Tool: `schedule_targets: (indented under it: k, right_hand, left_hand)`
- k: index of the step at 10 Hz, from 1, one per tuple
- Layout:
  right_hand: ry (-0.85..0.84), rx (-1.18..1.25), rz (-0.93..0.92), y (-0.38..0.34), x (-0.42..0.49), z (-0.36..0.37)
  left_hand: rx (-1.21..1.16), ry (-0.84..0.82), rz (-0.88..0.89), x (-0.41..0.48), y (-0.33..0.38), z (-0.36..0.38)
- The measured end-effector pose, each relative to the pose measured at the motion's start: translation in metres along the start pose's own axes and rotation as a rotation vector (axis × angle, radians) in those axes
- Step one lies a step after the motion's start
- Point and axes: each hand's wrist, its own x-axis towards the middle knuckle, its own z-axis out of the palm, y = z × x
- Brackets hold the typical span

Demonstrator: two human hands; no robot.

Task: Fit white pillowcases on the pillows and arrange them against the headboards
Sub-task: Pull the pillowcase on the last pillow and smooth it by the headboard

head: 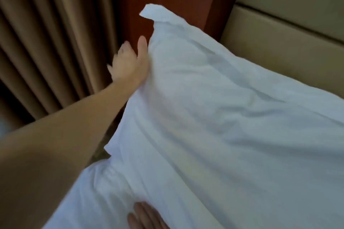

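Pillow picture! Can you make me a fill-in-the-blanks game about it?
1. The pillow is covered in ____ cloth.
2. Behind the left hand hang brown ____.
3. The right hand peeks in at the picture's ____ edge.
Missing words: white; curtains; bottom.
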Motion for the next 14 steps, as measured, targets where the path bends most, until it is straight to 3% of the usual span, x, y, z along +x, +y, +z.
schedule_targets:
  k: [1,2,3,4,5,6,7,8,9,10,11,12,13,14]
  right_hand:
    - [0.146,-0.034,-0.015,-0.006,0.008,-0.067]
    - [0.081,0.077,0.036,-0.009,0.018,-0.108]
    - [-0.072,0.049,0.092,-0.017,0.016,-0.112]
    - [-0.205,0.021,0.1,-0.015,0.031,-0.137]
    - [-0.406,-0.049,0.08,-0.027,0.052,-0.21]
    - [-0.273,-0.249,0.043,-0.014,0.066,-0.318]
    - [-0.117,-0.457,0.099,0.062,0.051,-0.407]
    - [-0.019,-0.815,0.093,0.11,0.02,-0.485]
    - [0.288,-0.876,0.25,0.078,0.031,-0.505]
    - [-0.021,-0.78,-0.014,0.07,0.046,-0.48]
    - [-0.2,-0.904,0.043,0.105,0.053,-0.502]
    - [0.134,-0.947,0.227,0.099,0.08,-0.519]
    - [0.02,-0.787,-0.042,0.067,0.114,-0.487]
    - [-0.256,-0.777,-0.154,0.075,0.133,-0.476]
  left_hand:
    - [0.116,-0.11,0.226,-0.041,-0.003,-0.016]
    - [0.039,-0.278,0.303,-0.114,0.024,-0.028]
    - [0.015,-0.524,0.244,-0.17,0.059,-0.041]
    - [0.11,-0.56,0.293,-0.212,0.09,-0.062]
    - [0.089,-0.469,0.338,-0.237,0.136,-0.077]
    - [-0.035,-0.314,0.396,-0.251,0.186,-0.082]
    - [-0.144,-0.231,0.355,-0.263,0.208,-0.078]
    - [-0.141,-0.268,0.186,-0.277,0.197,-0.066]
    - [-0.065,-0.318,0.045,-0.282,0.178,-0.058]
    - [-0.027,-0.372,-0.082,-0.291,0.164,-0.053]
    - [0.05,-0.487,-0.096,-0.308,0.151,-0.045]
    - [0.076,-0.546,-0.143,-0.32,0.143,-0.035]
    - [0.054,-0.528,-0.192,-0.321,0.145,-0.032]
    - [0.048,-0.511,-0.195,-0.319,0.149,-0.037]
